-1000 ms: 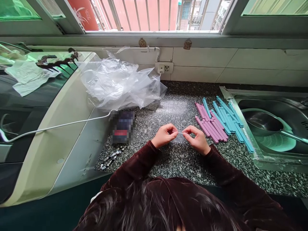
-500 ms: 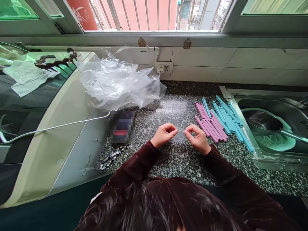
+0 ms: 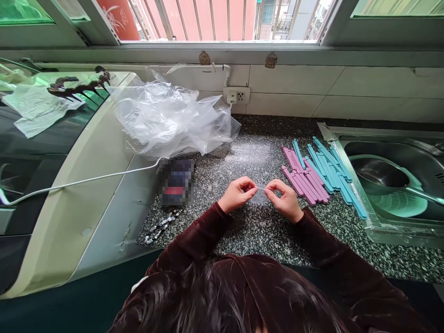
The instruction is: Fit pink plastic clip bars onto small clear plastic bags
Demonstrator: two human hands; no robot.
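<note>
A small piece of clear plastic film is stretched between the two hands, above or against the speckled worktop; which of the two, I cannot tell. Its upper edge shows as a pale line from fingertip to fingertip. The left hand pinches one end between thumb and forefinger, and the right hand has a matching grip on the other.

Little has changed: the fingertips are slightly nearer each other than half a second ago, while the film stays between them. I take this as a fine adjustment along that edge, with the handling of this piece still under way.

Beyond the right hand, purple plastic strips lie side by side, next to a pile of turquoise plastic strips; neither hand touches them. Farther right, the steel sink holds a long-handled pan over a pale green colander.

On the left lie a pixelated dark object, silvery bits near the worktop's edge, and, behind, a crumpled heap of clear plastic bags near the wall socket.
</note>
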